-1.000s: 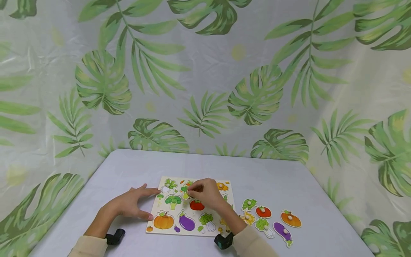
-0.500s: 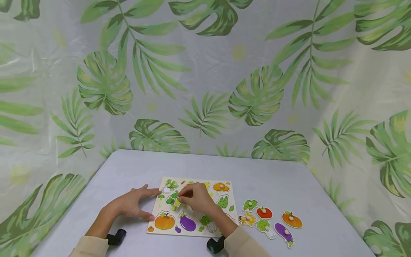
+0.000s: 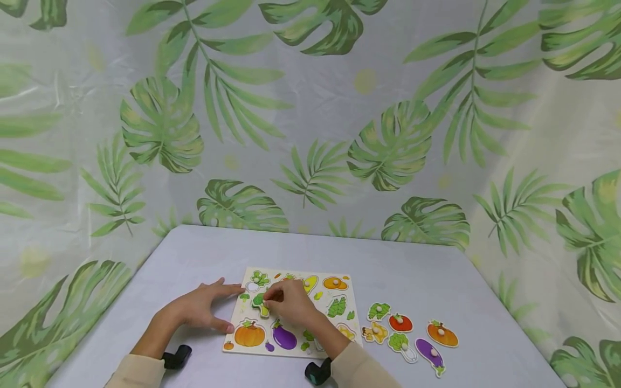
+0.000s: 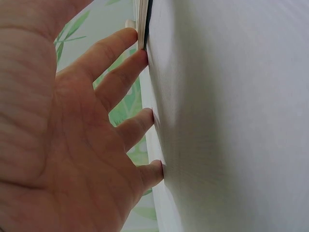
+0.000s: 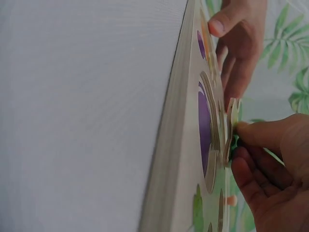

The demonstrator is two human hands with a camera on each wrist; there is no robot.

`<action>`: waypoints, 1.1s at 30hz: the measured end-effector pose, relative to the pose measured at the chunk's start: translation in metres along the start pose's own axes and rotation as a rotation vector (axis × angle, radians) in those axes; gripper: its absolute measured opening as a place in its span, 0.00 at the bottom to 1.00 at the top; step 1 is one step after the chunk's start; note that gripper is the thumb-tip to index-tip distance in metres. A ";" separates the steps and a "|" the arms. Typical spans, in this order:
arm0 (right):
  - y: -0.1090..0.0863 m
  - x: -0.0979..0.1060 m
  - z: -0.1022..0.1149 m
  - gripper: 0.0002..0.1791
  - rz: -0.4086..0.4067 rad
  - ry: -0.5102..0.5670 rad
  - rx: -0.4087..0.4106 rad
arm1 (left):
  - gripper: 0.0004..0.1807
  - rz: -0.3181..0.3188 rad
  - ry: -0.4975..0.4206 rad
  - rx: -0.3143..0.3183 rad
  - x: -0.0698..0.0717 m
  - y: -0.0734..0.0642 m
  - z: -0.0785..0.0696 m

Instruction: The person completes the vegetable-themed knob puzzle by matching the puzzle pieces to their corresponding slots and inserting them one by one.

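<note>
My right hand (image 3: 291, 303) pinches a broccoli puzzle piece (image 3: 260, 305) between thumb and fingers, over the broccoli spot on the left part of the vegetable puzzle board (image 3: 233, 345). In the right wrist view the broccoli piece (image 5: 232, 130) stands tilted close over the board's face. My left hand (image 3: 201, 307) is spread at the board's left edge, thumb near the lower corner and a finger at the upper part. In the left wrist view, fingertips (image 4: 129, 36) meet the board's edge while other fingers rest on the tabletop.
Right of the board lie several knobbed pieces: leafy greens (image 3: 378, 311), a tomato (image 3: 400, 323), a yellow piece (image 3: 375, 332), a bok choy (image 3: 402, 347), an eggplant (image 3: 430, 355) and a pumpkin (image 3: 442, 333). A leaf-patterned curtain (image 3: 310, 108) surrounds the white table (image 3: 194, 258).
My right hand has moved left with the broccoli piece, from the board's upper middle to the broccoli spot. My left hand stays at the board's edge.
</note>
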State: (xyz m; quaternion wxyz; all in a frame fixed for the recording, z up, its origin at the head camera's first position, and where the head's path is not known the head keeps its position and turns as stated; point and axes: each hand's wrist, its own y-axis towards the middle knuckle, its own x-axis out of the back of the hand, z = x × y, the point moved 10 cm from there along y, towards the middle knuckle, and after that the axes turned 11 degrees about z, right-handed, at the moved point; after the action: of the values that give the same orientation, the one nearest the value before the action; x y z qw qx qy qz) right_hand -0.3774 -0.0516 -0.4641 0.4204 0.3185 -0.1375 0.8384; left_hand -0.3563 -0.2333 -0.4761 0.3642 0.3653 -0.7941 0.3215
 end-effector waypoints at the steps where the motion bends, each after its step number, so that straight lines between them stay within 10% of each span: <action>1: 0.000 -0.001 0.000 0.03 0.001 0.000 -0.007 | 0.51 -0.001 0.001 0.000 0.000 0.000 0.000; 33: 0.003 -0.003 0.000 0.03 0.002 -0.059 -0.060 | 0.51 -0.005 0.017 0.007 0.000 0.000 0.002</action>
State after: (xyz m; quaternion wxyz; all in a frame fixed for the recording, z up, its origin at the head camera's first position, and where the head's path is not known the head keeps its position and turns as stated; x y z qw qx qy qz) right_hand -0.3783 -0.0555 -0.4659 0.4247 0.3303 -0.1754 0.8245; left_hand -0.3572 -0.2347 -0.4772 0.3706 0.3659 -0.7888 0.3265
